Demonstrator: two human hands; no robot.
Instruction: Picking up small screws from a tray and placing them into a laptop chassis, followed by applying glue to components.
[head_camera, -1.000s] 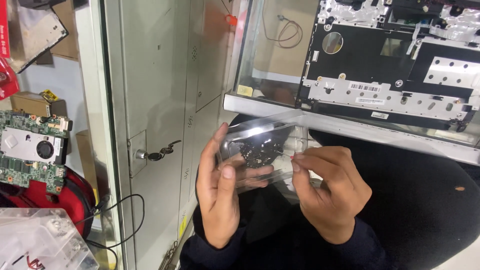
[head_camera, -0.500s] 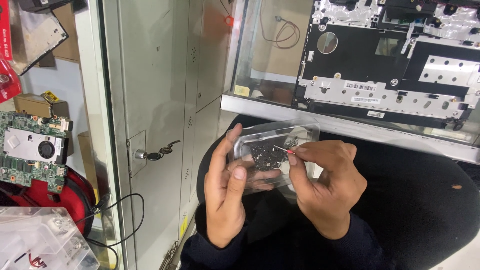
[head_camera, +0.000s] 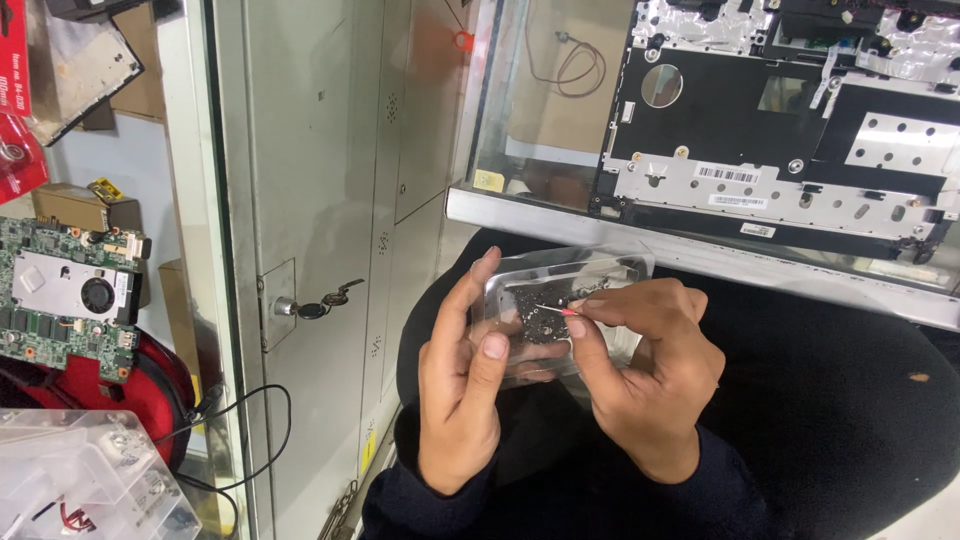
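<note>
Below the glass edge of the table (head_camera: 700, 262), over the person's dark lap, the 2 hands meet around a small clear plastic tray (head_camera: 565, 310). Seen from the head camera, the left hand (head_camera: 465, 385) holds the tray from its left side, fingers curled behind it and the thumb pressed on its front edge, so the tray sits tilted toward the camera. A heap of tiny dark screws (head_camera: 540, 315) lies in the tray's middle. The right hand (head_camera: 650, 375) is closed narrowly, thumb and forefinger pinched on a thin tool with a red tip (head_camera: 560, 311), whose point reaches into the screws. Both sleeves are dark blue.

On the table above the hands rests an opened laptop chassis (head_camera: 780, 120), black with silver metal plates and round holes, lying well apart from the tray. A thin looped wire (head_camera: 575, 65) shows through the glass to its left.

Left of the hands stands a pale grey cabinet door (head_camera: 320, 200) with a lock and a key (head_camera: 320, 303) hanging in it. Further left, a green circuit board with a small fan (head_camera: 65, 300) leans over something red. At the bottom left corner sits a clear plastic box (head_camera: 90, 480), and a black cable (head_camera: 250, 440) loops beside it, near the foot of the cabinet.
</note>
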